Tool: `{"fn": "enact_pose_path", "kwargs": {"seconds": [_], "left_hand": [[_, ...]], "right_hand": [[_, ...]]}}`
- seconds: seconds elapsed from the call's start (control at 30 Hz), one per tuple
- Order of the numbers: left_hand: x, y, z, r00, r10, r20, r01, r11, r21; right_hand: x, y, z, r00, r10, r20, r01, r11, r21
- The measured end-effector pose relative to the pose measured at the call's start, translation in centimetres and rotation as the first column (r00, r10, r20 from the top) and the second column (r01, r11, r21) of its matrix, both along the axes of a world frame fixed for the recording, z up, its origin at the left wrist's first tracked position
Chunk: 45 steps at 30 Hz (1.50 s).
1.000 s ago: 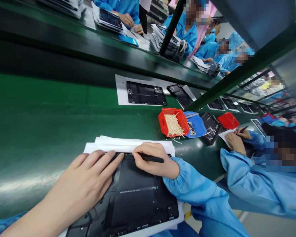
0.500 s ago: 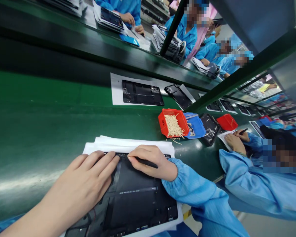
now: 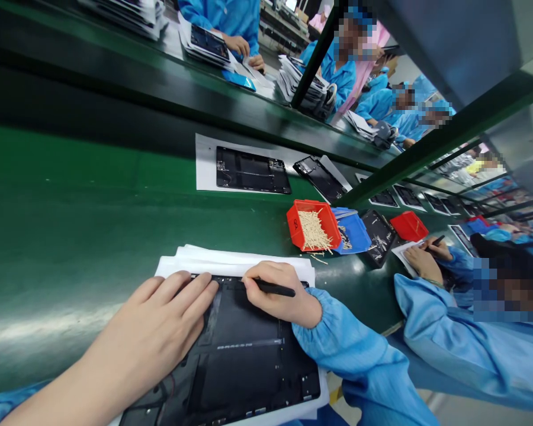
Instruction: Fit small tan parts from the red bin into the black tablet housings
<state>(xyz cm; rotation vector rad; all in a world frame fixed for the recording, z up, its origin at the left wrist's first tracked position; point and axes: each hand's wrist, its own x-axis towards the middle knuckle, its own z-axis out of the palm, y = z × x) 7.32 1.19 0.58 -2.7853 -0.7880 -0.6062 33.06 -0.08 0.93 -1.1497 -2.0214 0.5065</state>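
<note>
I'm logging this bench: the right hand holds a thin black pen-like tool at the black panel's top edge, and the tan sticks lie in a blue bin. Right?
No. The head view shows the tan sticks in the red plastic bin; the right hand does hold the thin black pen-like tool at the top edge of the flat black panel.

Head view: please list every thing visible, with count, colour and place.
panel: one, black, on the sheets
sheets: stack, white, near belt edge
pen: one, black, in right hand
other panels: several, black, farther on the belt
near red bin: one, red, holding pale sticks
blue bin: one, blue, beside it
far red bin: one, red, farther right
belt: one, green, under everything
left hand: one, bare, flat on panel
right hand: one, bare, gripping pen
</note>
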Motion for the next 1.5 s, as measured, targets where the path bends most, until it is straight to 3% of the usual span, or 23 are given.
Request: {"fn": "enact_pose_path", "kwargs": {"seconds": [0.17,0.37,0.5,0.63,0.8,1.07,1.3,1.4,1.5], "left_hand": [[0.0,0.1,0.0,1.0,0.003,0.014,-0.003,1.0,-0.004],[-0.1,0.3,0.4,0.996,0.076,0.038,-0.077,0.997,0.009],[-1.1,0.9,-0.4,0.99,0.097,0.1,-0.08,0.984,-0.156],[-1.9,2.3,-1.2,0.976,0.106,0.188,-0.03,0.929,-0.368],[-1.5,3.9,-1.0,0.976,0.075,0.205,0.029,0.884,-0.467],[-0.4,4.7,-1.1,0.976,0.006,0.218,0.087,0.906,-0.414],[-0.4,4.6,-0.7,0.991,-0.092,0.094,0.107,0.978,-0.177],[-0.4,4.4,-0.6,0.994,-0.074,0.078,0.086,0.982,-0.168],[-0.3,4.2,-0.7,0.994,-0.056,0.092,0.073,0.978,-0.194]], "right_hand": [[0.1,0.0,-0.3,0.998,0.067,-0.009,-0.066,0.997,0.031],[0.0,0.1,0.3,0.985,0.174,-0.017,-0.174,0.984,-0.039],[0.1,0.2,1.0,0.977,0.215,0.006,-0.215,0.976,-0.048],[-0.4,0.6,0.7,0.988,0.147,-0.055,-0.148,0.989,-0.024],[-1.6,1.5,0.1,0.986,0.159,-0.047,-0.161,0.987,-0.031],[-1.8,1.8,0.4,0.976,0.218,0.024,-0.216,0.974,-0.075],[-1.8,2.0,-0.6,0.984,0.178,-0.025,-0.179,0.983,-0.036],[-1.7,2.0,-1.0,0.993,0.115,-0.032,-0.115,0.993,-0.014],[-1.6,1.8,-1.1,0.991,0.133,0.025,-0.132,0.991,-0.028]]}}
